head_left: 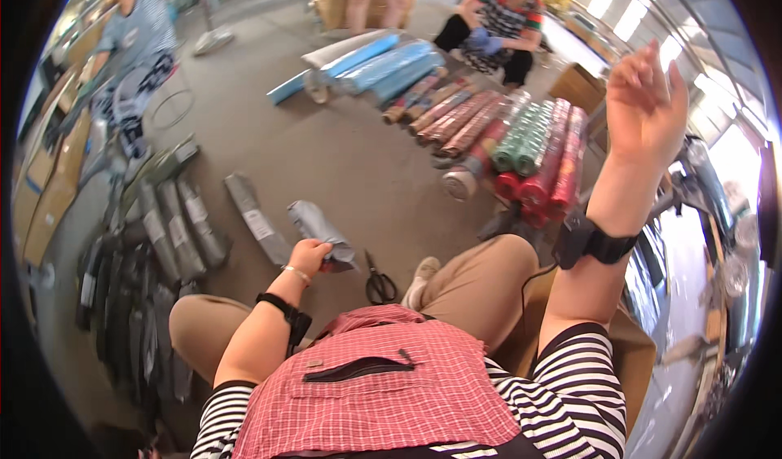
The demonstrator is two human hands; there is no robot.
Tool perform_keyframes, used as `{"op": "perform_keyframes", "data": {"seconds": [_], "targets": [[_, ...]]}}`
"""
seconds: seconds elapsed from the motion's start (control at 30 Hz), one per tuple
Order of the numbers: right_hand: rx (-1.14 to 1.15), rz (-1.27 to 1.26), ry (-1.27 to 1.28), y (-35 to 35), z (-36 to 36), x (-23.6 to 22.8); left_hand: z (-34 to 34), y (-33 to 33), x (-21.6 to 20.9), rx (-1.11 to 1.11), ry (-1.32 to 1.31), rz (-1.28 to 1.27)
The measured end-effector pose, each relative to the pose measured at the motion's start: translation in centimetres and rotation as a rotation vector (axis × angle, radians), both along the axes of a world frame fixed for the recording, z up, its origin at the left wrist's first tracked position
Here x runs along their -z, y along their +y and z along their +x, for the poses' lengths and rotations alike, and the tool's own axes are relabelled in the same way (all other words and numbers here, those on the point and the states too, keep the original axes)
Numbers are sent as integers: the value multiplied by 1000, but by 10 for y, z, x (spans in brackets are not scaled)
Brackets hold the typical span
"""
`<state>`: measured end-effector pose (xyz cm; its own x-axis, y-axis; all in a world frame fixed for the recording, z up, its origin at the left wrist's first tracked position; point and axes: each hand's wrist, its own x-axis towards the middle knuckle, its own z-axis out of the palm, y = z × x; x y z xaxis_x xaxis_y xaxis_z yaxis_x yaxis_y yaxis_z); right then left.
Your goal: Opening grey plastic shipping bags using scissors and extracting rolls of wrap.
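My left hand (308, 257) is closed on the near end of a grey plastic package (316, 224), which lies low over the floor. Just left of it rests a longer grey wrapped roll (254, 217) with a white label. Black-handled scissors (380, 286) lie on the floor to the right of the package, near my shoe. Raised high on the right, my right hand (648, 109) holds nothing; its fingers are spread and slightly blurred. Below that hand are shiny wrapped rolls in red (568, 162) and green (533, 137), apart from it.
Many grey packages (167, 223) are heaped at the left. Blue wrapped rolls (389, 66) lie farther off. One person (497, 27) squats behind the rolls; another (142, 43) sits at the far left. Cardboard (631, 361) stands beside my right leg.
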<state>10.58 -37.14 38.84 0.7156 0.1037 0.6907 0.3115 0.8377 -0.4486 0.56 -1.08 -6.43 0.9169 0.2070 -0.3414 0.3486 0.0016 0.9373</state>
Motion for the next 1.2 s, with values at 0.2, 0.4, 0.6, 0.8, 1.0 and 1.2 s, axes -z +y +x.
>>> {"op": "perform_keyframes", "data": {"seconds": [0.2, 0.4, 0.6, 0.8, 1.0, 1.2], "targets": [[-192, 127, 88, 136, 108, -3, -12, 8, -9, -34, 20, -52], [-257, -78, 254, 243, 163, 116, -13, 23, -21, -73, 31, -47], [-104, -669, 838, 260, 159, 378, -25, 43, -14, -82, 45, -31], [-124, -1351, 1186, 166, 123, 591, -14, 27, -22, -20, 32, -34], [-403, -1771, 1206, 132, 58, 691, -17, 42, -27, 1, 36, -127], [-283, -2302, 674, 161, 11, 666, -22, 60, -35, -54, 78, -172]]}}
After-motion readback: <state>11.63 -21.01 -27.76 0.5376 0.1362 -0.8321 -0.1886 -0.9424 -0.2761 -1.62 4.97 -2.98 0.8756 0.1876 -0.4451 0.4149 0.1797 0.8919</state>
